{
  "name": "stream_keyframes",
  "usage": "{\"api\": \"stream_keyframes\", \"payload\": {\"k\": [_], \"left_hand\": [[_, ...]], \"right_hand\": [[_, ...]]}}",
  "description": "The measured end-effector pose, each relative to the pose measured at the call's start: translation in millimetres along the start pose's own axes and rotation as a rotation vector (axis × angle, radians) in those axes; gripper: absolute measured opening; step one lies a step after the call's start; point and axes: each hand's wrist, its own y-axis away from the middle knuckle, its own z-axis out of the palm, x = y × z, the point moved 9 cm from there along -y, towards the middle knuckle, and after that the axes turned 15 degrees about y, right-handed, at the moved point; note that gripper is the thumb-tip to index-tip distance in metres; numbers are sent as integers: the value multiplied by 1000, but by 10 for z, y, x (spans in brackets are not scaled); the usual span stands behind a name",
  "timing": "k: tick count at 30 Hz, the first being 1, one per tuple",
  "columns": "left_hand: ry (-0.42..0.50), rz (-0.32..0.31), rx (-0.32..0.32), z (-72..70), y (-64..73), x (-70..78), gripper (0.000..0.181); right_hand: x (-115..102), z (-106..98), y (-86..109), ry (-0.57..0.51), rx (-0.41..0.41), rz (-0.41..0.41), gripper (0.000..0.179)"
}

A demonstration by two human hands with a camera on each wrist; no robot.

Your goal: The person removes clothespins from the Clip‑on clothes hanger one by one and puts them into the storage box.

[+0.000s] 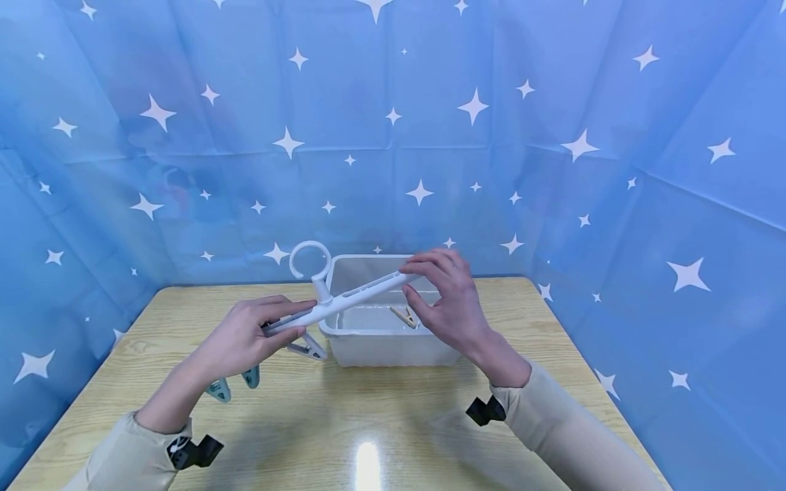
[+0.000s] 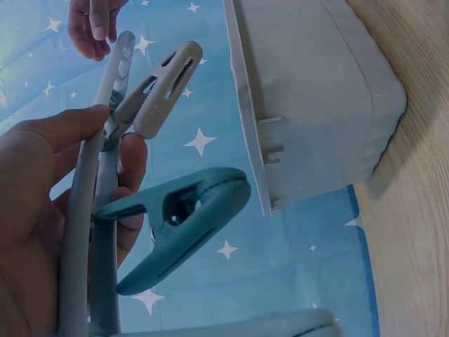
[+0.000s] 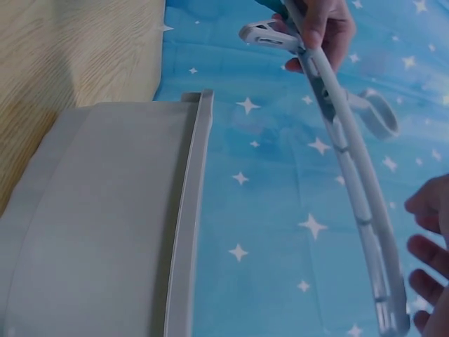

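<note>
My left hand [image 1: 245, 337] grips one half of a pale grey clip hanger [image 1: 362, 293], thumb on one side and fingers on the other. The hanger's bar slants up to the right, and its round hook [image 1: 310, 243] points upward. Along the gripped half hang a grey clip [image 2: 168, 91] and teal clips [image 2: 189, 217]. At the far end of the bar is my right hand [image 1: 451, 300], its fingers loosely bent. In the right wrist view a gap shows between those fingers and the bar, whose right half carries no clips.
Behind the hanger stands a white plastic bin [image 1: 393, 349] on the wooden table [image 1: 344, 423]. A beige clip [image 1: 405, 316] lies inside it. Blue star-patterned curtains [image 1: 393, 177] enclose the back and sides.
</note>
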Motion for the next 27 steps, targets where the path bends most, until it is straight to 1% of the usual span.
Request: {"api": "stream_keyframes", "payload": {"k": [4,10,15,19,23,27], "left_hand": [[-13,-3,-6,0,0,1,41],[-11,-4,-26,15,2,5,40],[-10,20,-49,47,9,23,39],[-16,50,-59,67,9,51,37],[-9,70,-72,79,12,63,36],[8,63,-91,94,16,50,35]], "right_hand": [[-2,27,1,13,-37,1,24],[-2,103,22,59,-124,-2,22],[3,176,46,80,-213,4,20],[5,238,75,103,-303,10,19],[-12,280,104,102,-376,-9,19],[-35,302,127,90,-419,-37,20]]}}
